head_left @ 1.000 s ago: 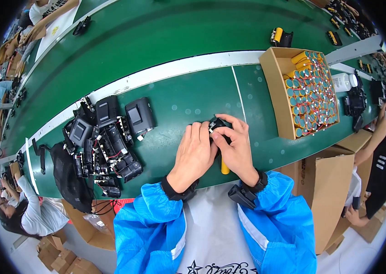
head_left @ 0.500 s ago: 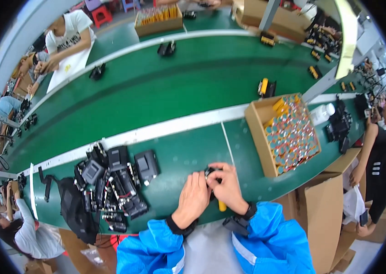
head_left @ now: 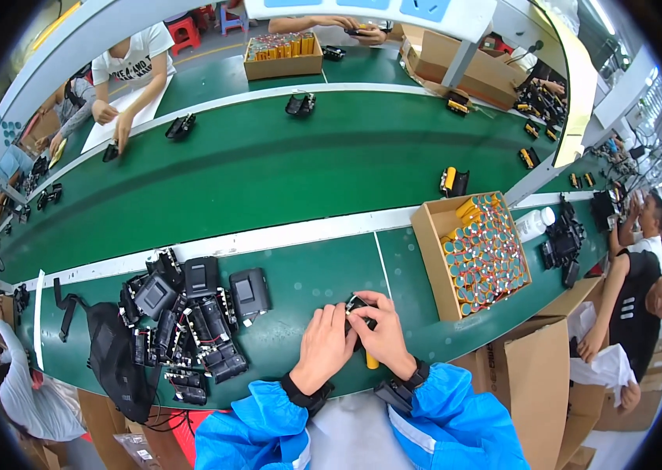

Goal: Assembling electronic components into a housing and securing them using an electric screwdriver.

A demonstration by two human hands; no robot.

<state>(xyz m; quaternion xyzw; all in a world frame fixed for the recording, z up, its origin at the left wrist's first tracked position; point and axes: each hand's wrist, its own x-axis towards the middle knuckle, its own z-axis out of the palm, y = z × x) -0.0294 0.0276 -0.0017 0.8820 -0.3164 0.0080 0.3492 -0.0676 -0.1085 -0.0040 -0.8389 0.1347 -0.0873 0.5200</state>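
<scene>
Left hand [head_left: 325, 345]: fingers curled, tips pressed on the left side of a small black part [head_left: 358, 307]; grip is closed around it, palm down on the bench.
Right hand [head_left: 385, 335]: fingers bent over the top and right side of the same part, closed on it; a yellow cell [head_left: 372, 361] pokes out beneath the palm.
Black part: held between both hands, low over the green bench [head_left: 300, 290], close to its near edge and in front of the person's chest.
Left of hands: a black case [head_left: 249, 291] lies near, apart from the hands; beyond it a crowded pile [head_left: 182, 329] of black housings reaches the near edge.
Right of hands: a strip of bare bench, then the cardboard box [head_left: 425, 243] of upright cells, its near corner close to the bench edge.
Behind hands: bare bench up to the white rail [head_left: 307, 235]; past it the wide green belt [head_left: 284, 164], with scattered black parts.
Near edge: blue sleeves [head_left: 456, 415] come up over it; a carton [head_left: 527, 368] stands just below at right.
</scene>
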